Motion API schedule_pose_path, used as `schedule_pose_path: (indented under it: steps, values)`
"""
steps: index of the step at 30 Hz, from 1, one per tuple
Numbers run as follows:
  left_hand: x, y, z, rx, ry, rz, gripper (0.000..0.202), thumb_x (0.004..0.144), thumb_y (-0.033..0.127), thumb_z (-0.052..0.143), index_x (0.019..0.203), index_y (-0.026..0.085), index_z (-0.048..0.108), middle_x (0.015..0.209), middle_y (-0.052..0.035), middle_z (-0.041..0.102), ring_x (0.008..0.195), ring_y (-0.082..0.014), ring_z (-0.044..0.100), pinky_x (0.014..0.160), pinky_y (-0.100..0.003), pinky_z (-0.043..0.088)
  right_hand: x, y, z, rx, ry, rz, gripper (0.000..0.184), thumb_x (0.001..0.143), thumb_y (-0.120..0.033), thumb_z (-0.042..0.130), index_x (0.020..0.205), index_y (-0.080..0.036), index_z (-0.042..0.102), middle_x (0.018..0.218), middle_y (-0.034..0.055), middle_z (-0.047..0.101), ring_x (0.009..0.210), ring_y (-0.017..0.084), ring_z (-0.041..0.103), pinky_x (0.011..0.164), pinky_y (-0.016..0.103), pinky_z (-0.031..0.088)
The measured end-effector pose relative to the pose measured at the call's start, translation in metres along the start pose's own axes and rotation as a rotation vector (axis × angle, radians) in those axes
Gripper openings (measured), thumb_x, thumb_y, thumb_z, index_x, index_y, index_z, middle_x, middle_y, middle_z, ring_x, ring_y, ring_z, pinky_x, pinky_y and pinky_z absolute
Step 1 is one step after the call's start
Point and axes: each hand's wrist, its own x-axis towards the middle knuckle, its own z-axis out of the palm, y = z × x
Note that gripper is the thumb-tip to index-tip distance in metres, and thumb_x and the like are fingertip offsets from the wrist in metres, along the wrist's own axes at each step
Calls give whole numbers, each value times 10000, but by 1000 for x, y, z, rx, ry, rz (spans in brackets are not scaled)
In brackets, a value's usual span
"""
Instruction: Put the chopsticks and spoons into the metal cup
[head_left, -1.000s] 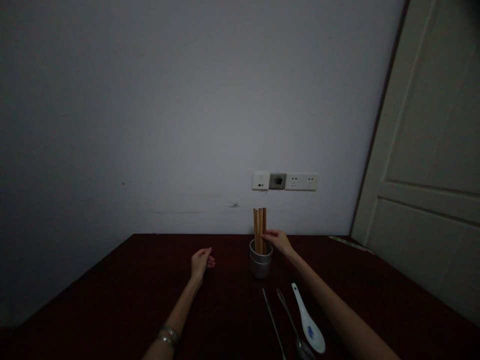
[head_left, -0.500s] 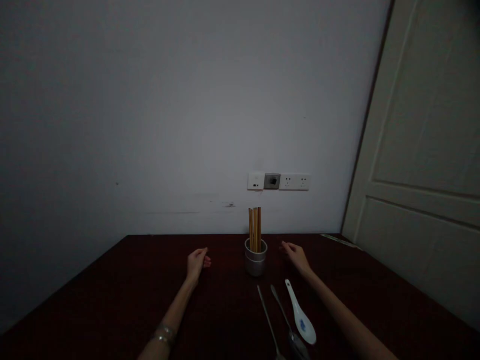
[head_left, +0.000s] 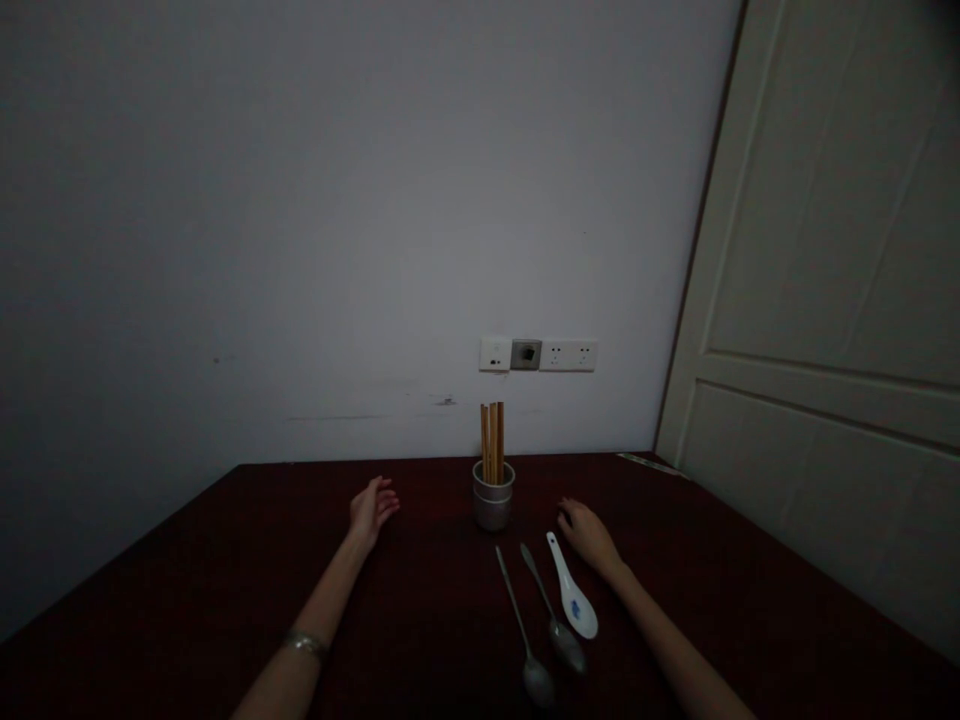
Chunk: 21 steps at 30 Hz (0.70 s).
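- Away from the cup comes the person's right hand (head_left: 589, 535): a second ago its fingers were on the sticks, and now it lies lower, palm down, just beside the handle of the white spoon. The left hand (head_left: 367, 512) has loosened from a curl, and the camera view has swung somewhat to the right.
- Several slim, straight, light-brown wooden chopsticks (head_left: 493, 445) stand nearly upright in a round, grey, apparently metal cup (head_left: 493, 512), between the two hands and touched by neither.
- Left fingers are slightly fanned with nothing between them; right fingers are softly bent, a small gap showing beside the thumb, and no object shows in them. Whether they press on the dark red tabletop (head_left: 420, 620) cannot be told.
- Nearer the person lie a white, probably ceramic spoon with a blue mark (head_left: 578, 610), a long grey metal spoon (head_left: 566, 645) beside it, and a second, thinner-handled metal spoon (head_left: 538, 682) farther left.
- Chopsticks should prove light and stiff, easily pinched at their upper ends; the cup, likely rigid, suits a grip around its wall.
- White spoon looks smooth, perhaps slippery and breakable, best held by the handle; the metal spoons seem sturdier, with narrow handles to pinch.
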Motion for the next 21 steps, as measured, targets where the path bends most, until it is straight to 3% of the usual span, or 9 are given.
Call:
schedule_pose_path:
  steps: [3,5,7,9,11,13,16,19,21]
  values:
    - [-1,34,-4,-200,118,-78,139,754,219,462,721,133,566,497,16,518,403,-74,496,473,-201,456,0,0,-2,-6,-16,-7,391,817,-202,370,1108,-53,584,1183,172,557,1135,233,486,973,310,331]
    - [-8,65,-1,-308,141,-26,153,754,204,431,688,136,550,490,23,486,411,-67,477,474,-187,444,0,0,-2,-5,-15,-2,386,816,-201,377,1106,-56,586,1176,172,562,1129,234,492,971,308,332]
    - [-24,97,9,-330,66,103,154,747,209,426,689,137,548,491,24,472,418,-71,463,451,-183,422,0,0,-2,-5,-6,0,378,816,-203,386,1104,-68,589,1171,168,567,1124,232,496,969,304,332]
    - [-51,125,27,-259,-88,257,171,749,228,422,702,133,556,478,28,454,415,-77,448,431,-187,400,0,0,-2,-12,2,-5,373,819,-206,386,1100,-74,593,1165,165,571,1117,228,502,967,297,332]
    - [-85,139,50,-129,-284,425,188,758,251,428,735,126,567,509,17,485,450,-89,476,438,-196,398,-1,-1,-4,-25,-1,-13,371,821,-202,383,1094,-69,594,1156,164,577,1104,223,511,962,288,336]
    - [-119,136,73,99,-569,510,190,756,285,480,783,122,575,610,-12,564,506,-108,520,479,-229,426,-1,-3,-6,-31,-6,-13,366,820,-194,383,1089,-62,594,1151,162,579,1092,218,519,956,281,341]
    - [-161,105,100,648,-979,520,206,756,303,520,823,129,609,735,-53,626,615,-147,573,539,-267,443,-3,-6,-10,-26,-8,-10,362,820,-188,382,1083,-59,595,1144,160,585,1085,216,523,950,281,347]
    - [-184,59,110,1139,-1252,807,176,762,245,530,873,160,638,840,-54,638,760,-156,576,695,-293,435,-4,-8,-13,-28,-1,-5,359,824,-192,378,1081,-67,596,1142,155,587,1084,211,523,947,277,348]
    - [-190,33,109,1348,-1342,1006,190,742,233,573,915,179,630,874,-55,632,825,-172,561,728,-296,423,-4,-9,-15,-35,4,-4,351,825,-193,381,1074,-79,600,1136,149,591,1079,206,527,942,271,351]
